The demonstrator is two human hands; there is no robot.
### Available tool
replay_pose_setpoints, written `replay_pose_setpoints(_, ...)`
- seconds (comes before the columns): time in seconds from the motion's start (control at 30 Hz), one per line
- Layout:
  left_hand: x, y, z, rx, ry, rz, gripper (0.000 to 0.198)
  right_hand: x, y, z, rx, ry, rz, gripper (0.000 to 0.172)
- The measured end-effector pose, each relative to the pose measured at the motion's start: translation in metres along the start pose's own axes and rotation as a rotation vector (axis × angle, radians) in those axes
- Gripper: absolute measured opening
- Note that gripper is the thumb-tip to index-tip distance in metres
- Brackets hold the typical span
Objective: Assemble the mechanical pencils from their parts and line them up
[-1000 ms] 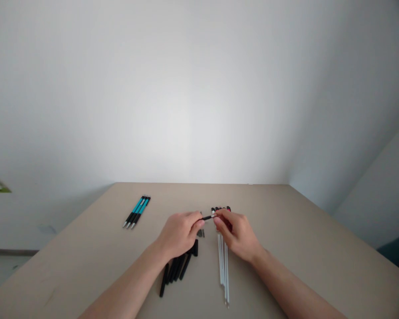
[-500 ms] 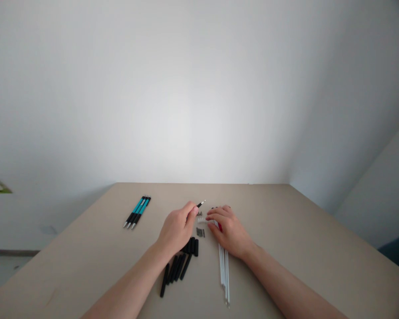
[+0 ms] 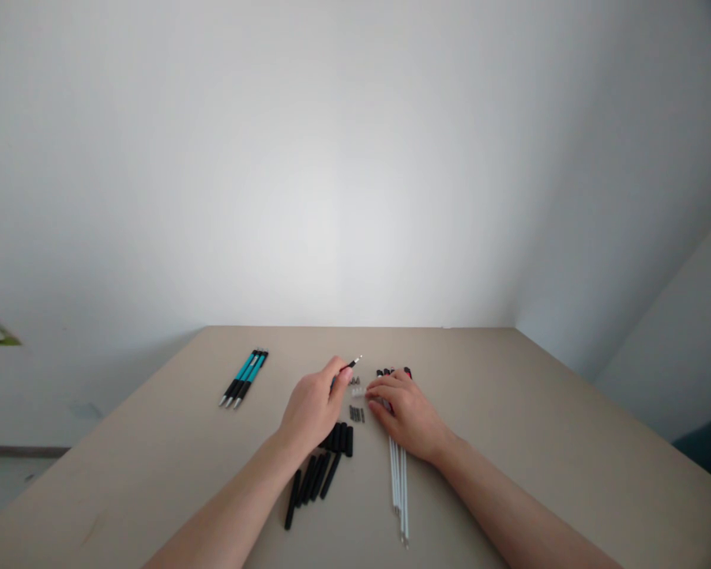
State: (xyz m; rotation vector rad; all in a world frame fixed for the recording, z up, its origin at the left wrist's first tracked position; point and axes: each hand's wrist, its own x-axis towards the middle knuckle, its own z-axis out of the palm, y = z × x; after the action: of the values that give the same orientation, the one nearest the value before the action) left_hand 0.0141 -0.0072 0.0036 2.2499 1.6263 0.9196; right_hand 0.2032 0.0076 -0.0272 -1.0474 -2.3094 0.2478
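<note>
My left hand (image 3: 314, 403) is closed around a pen (image 3: 351, 364), its black section and thin metallic tip sticking out up and to the right. Most of the pen's body is hidden in the fist. My right hand (image 3: 406, 407) rests low over the table, fingers bent together beside a few small clear plastic pieces (image 3: 357, 392). Whether a piece is between its fingertips is hidden. Small springs (image 3: 356, 414) lie between the hands, with small metal tips (image 3: 355, 381) farther back. White pen refills (image 3: 399, 482) extend from beneath my right hand toward me.
Three assembled teal and black pens (image 3: 245, 379) lie side by side on the left of the table (image 3: 154, 474). Several black tubes (image 3: 315, 478) and shorter black grips (image 3: 344, 438) lie below my left hand. Dark-ended parts (image 3: 408, 371) show behind my right hand. A wall (image 3: 355, 197) stands behind.
My right hand has shifted slightly and lowered, uncovering more of the dark-ended parts behind it. My left hand has moved a little left with the pen.
</note>
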Motion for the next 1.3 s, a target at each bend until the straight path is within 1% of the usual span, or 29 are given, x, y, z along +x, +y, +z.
replay_pose_setpoints(0.3, 0.001, -0.003, 0.004, 0.012, 0.006, -0.017, 0.035, 0.000, 0.000, 0.000, 0.002, 0.004, -0.004, 0.016)
replay_pose_setpoints(0.47, 0.000, -0.002, 0.003, -0.039, -0.007, -0.017, 0.026, 0.001, 0.000, 0.000, 0.014, 0.004, -0.004, 0.016)
replay_pose_setpoints(0.53, 0.000, -0.001, 0.002, -0.042, -0.007, -0.009, 0.025, 0.002, 0.000, 0.000, 0.016, 0.009, 0.000, 0.016)
replay_pose_setpoints(0.77, 0.000, -0.002, 0.001, -0.023, 0.003, -0.012, 0.035, 0.001, -0.001, -0.001, 0.020, 0.014, 0.003, 0.016)
replay_pose_setpoints(1.03, 0.002, -0.006, 0.005, -0.043, 0.016, -0.020, 0.036, 0.000, 0.000, 0.001, 0.025, 0.016, -0.007, 0.017)
replay_pose_setpoints(1.17, 0.002, -0.009, 0.006, -0.038, 0.013, -0.041, 0.036, -0.001, -0.002, -0.001, 0.006, 0.075, -0.007, 0.015)
replay_pose_setpoints(1.23, 0.002, -0.009, 0.005, -0.045, 0.020, -0.051, 0.032, -0.001, -0.008, -0.005, 0.020, 0.100, -0.026, 0.015)
replay_pose_setpoints(1.3, 0.001, -0.008, 0.005, -0.057, 0.029, -0.048, 0.027, -0.002, -0.017, -0.009, 0.069, 0.040, -0.123, 0.020)
